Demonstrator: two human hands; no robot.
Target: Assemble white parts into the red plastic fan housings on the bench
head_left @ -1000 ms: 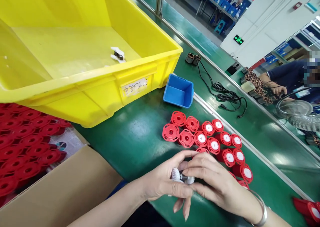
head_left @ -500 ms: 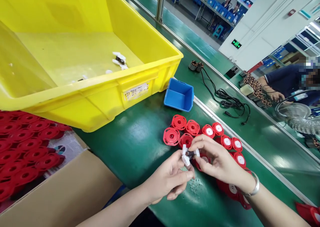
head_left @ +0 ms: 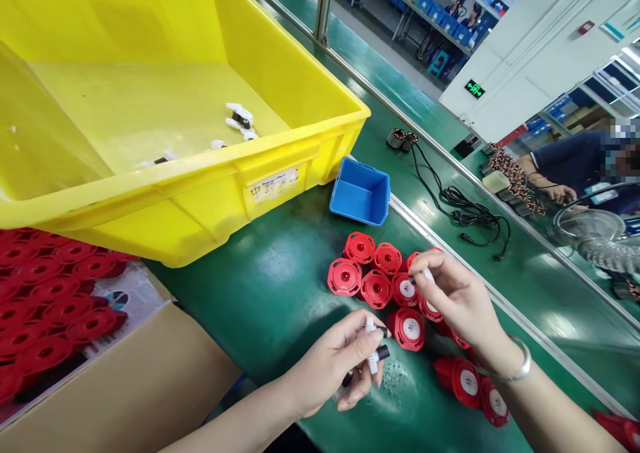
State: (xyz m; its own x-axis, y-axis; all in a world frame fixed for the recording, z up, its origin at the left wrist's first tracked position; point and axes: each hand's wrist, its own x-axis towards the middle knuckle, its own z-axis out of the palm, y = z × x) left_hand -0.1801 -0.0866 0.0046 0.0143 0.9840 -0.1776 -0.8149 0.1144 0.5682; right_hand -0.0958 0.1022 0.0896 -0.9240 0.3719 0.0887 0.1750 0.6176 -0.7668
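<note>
My left hand (head_left: pixel 345 360) is closed around several small white toothed wheels with black stubs (head_left: pixel 374 354), held low over the green table. Up and to the right, my right hand (head_left: pixel 453 300) pinches one white wheel (head_left: pixel 426 276) between thumb and fingers, just above the red housings. Some red housings (head_left: pixel 345 276) show bare centres with a dark hole. Others, such as the red housing (head_left: pixel 410 328) between my hands, have a white toothed wheel in the middle. My right hand and wrist cover part of the group.
A large yellow bin (head_left: pixel 300 150) at the left holds several white and black parts (head_left: pixel 241 118). A small blue box (head_left: pixel 345 206) stands beside it. More red housings (head_left: pixel 50 306) fill a carton (head_left: pixel 150 366). Behind lie black cables (head_left: pixel 465 206); a co-worker's hand (head_left: pixel 560 193) is at the right.
My right hand has moved away from my left, up and right, carrying one white wheel. My left hand has turned slightly and keeps the other wheels.
</note>
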